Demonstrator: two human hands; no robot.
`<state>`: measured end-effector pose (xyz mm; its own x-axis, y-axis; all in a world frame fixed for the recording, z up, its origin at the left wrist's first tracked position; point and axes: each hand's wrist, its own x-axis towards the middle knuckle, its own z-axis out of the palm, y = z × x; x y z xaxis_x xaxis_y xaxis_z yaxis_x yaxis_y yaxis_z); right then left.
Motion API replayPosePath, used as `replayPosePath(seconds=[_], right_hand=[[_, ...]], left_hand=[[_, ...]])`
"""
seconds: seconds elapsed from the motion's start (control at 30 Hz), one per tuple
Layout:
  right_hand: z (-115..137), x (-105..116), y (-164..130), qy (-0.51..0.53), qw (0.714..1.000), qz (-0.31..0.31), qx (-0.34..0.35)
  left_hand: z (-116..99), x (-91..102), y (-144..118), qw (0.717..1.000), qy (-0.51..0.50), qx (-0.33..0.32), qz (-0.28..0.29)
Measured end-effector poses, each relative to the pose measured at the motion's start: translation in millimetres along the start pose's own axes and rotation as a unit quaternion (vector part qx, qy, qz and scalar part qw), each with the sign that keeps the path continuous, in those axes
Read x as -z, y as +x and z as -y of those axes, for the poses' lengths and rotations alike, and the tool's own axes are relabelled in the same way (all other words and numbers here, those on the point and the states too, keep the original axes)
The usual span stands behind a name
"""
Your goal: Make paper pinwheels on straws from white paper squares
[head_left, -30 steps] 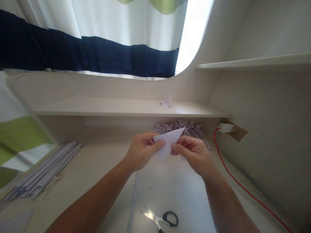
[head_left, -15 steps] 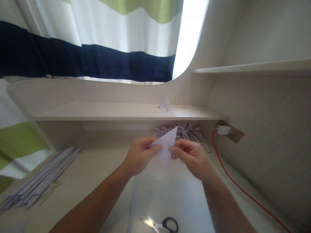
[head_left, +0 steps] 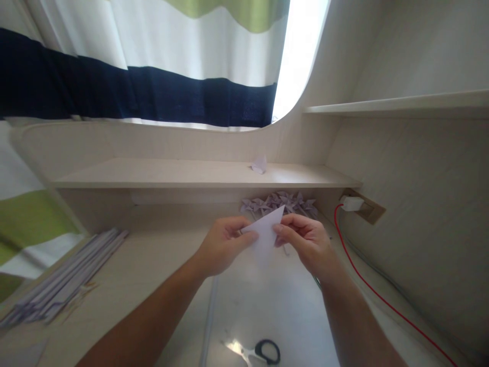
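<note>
A small folded piece of white paper (head_left: 263, 237) is held up over the desk, its pointed corner tilted up to the right. My left hand (head_left: 225, 244) pinches its left edge between thumb and fingers. On the right edge, my right hand (head_left: 303, 239) grips it the same way, the thumb on the near face. The paper's lower part fades into the pale desk, so its outline there is hard to make out. Behind the paper lies a bunch of folded paper pinwheel-like shapes (head_left: 296, 201), partly hidden by it and my right hand.
Black-handled scissors (head_left: 263, 351) lie at the front, beside a thin pale stick (head_left: 209, 321). A stack of long paper strips (head_left: 69, 278) rests at left. One folded paper piece (head_left: 260, 164) sits on the shelf (head_left: 183, 173). A red cable (head_left: 367, 290) runs from a white plug (head_left: 352, 204).
Both hands have shifted slightly to the right with the paper. The right thumb and fingers sit higher, nearer the paper's upper corner. The grip of both hands stays closed.
</note>
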<state>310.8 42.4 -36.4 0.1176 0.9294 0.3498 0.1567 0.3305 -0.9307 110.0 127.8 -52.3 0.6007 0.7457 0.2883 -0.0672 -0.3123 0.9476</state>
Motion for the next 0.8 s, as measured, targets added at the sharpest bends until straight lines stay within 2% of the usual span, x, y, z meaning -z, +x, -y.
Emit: replayPosePath(seconds=[0.1, 0.27, 0.8], right_hand=[[-1, 2, 0, 0.013, 1.000, -0.014, 0.004], [-2, 3, 1, 0.021, 0.999, -0.026, 0.010], [-1, 2, 3, 0.054, 0.996, -0.072, 0.020]], left_hand=[[2, 0.3, 0, 1.000, 0.002, 0.009, 0.018], [1, 1.5, 0, 0.999, 0.011, -0.013, 0.042], [-9, 13.6, -1, 0.993, 0.102, -0.003, 0.063]])
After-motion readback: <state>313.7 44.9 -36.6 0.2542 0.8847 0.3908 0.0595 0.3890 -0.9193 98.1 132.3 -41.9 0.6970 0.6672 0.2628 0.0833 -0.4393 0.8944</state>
